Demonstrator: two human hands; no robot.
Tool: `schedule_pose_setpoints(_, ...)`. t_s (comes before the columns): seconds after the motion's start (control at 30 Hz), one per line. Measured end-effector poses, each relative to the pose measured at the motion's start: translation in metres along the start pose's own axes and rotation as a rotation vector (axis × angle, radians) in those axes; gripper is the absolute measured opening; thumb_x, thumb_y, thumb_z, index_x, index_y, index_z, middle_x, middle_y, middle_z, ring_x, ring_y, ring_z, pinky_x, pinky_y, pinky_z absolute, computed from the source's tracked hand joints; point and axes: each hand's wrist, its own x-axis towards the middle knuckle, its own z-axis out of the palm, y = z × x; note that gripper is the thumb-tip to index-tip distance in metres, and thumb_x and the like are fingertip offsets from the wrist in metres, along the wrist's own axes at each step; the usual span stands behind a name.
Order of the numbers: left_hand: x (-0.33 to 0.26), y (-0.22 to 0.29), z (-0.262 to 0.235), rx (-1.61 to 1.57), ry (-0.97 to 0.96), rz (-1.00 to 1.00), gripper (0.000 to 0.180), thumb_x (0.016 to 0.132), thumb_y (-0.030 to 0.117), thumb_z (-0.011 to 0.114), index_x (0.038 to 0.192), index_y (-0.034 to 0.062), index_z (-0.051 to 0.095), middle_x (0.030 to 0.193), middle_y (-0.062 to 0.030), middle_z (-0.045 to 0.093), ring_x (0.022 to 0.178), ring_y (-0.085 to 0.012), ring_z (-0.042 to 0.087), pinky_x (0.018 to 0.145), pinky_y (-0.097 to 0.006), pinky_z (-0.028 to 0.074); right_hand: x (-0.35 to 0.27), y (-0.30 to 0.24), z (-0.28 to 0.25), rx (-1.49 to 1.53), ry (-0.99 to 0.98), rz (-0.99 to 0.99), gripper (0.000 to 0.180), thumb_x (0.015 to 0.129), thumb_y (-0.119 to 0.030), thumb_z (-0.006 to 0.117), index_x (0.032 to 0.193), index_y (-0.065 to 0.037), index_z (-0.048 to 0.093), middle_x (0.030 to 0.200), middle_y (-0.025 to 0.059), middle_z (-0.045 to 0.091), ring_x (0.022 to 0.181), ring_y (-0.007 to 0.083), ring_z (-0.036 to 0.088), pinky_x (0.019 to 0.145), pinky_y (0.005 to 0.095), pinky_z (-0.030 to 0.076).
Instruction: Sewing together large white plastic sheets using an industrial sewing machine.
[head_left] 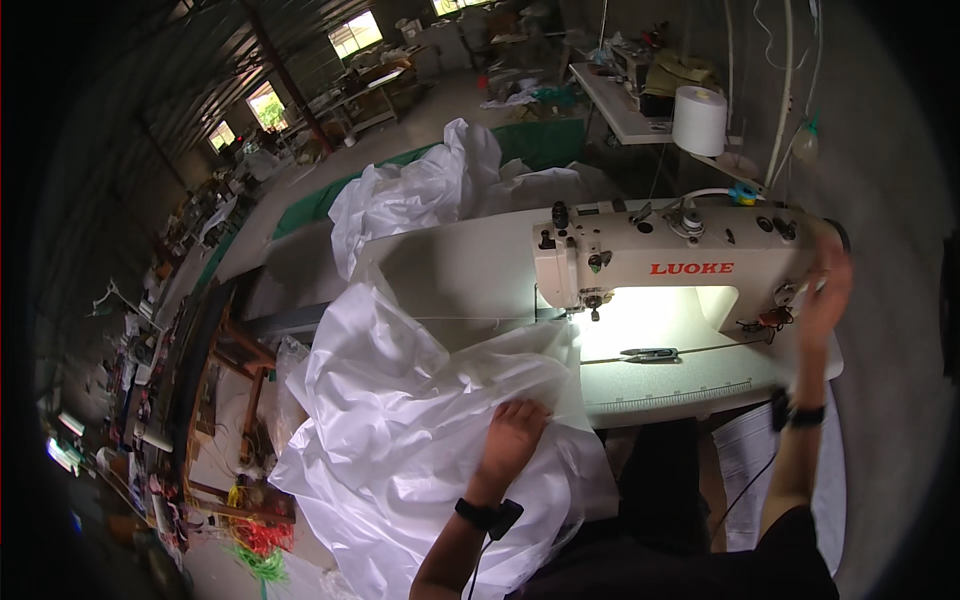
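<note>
A large heap of crumpled white sheet fabric (390, 420) spreads over my lap and up onto the sewing machine bed, its edge reaching the needle area. My left hand (515, 432) rests on the fabric in front of the needle, its fingers together and curled into the cloth. The sewing machine (640, 262) has a pale head and a bright lamp lighting the space under its arm. My right hand (828, 285) is raised beside the machine's right end, close to the handwheel (840, 236). Motion smears its fingers, so their grip does not show.
Thread snips (650, 355) lie on the machine bed above a printed ruler scale. A white thread cone (699, 121) stands behind the machine. More white fabric (420, 195) is heaped beyond the bed. A wooden stool (240, 345) and coloured strings (262, 540) are on the left.
</note>
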Motion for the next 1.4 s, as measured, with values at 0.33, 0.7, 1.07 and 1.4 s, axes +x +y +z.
schedule_pose_setpoints(0.33, -0.001, -0.001, 0.003, -0.024, 0.004, -0.04, 0.017, 0.078, 0.01, 0.071, 0.094, 0.0093, 0.064, 0.099, -0.0054, 0.065, 0.096, -0.0264, 0.062, 0.086, -0.04, 0.046, 0.008, 0.228, 0.082, 0.265, -0.641, 0.604, 0.054, 0.101, -0.046, 0.048, 0.118, 0.003, 0.062, 0.106, 0.0222, 0.066, 0.101, 0.0298, 0.064, 0.093, 0.037, 0.046)
schedule_pose_setpoints(0.7, 0.009, 0.006, -0.01, -0.068, -0.044, -0.058, 0.019, 0.076, 0.009, 0.073, 0.092, 0.0083, 0.063, 0.098, -0.0055, 0.066, 0.095, -0.0274, 0.063, 0.084, -0.04, 0.047, 0.05, 0.254, 0.103, 0.22, -0.766, 0.492, 0.071, 0.097, -0.058, 0.042, 0.12, 0.006, 0.061, 0.114, 0.0234, 0.067, 0.108, 0.037, 0.063, 0.095, 0.0403, 0.046)
schedule_pose_setpoints(1.07, -0.025, 0.019, 0.008, -0.114, -0.215, 0.246, 0.011, 0.086, 0.017, 0.063, 0.095, 0.0126, 0.065, 0.101, -0.0047, 0.065, 0.101, -0.0248, 0.061, 0.09, -0.04, 0.048, 0.067, 0.285, 0.163, -0.272, -1.054, -0.231, 0.035, 0.093, -0.017, 0.048, 0.123, -0.003, 0.059, 0.112, 0.0228, 0.063, 0.111, 0.0377, 0.057, 0.098, 0.0409, 0.044)
schedule_pose_setpoints(1.4, -0.117, 0.07, -0.005, -0.777, -0.63, 0.124, 0.013, 0.083, 0.014, 0.06, 0.09, 0.005, 0.054, 0.091, -0.0136, 0.056, 0.089, -0.0334, 0.059, 0.077, -0.04, 0.049, -0.007, -0.057, -0.032, 0.821, -0.723, 0.438, 0.039, 0.102, -0.024, 0.05, 0.134, -0.002, 0.053, 0.13, 0.0114, 0.061, 0.101, 0.0198, 0.066, 0.075, 0.0298, 0.053)
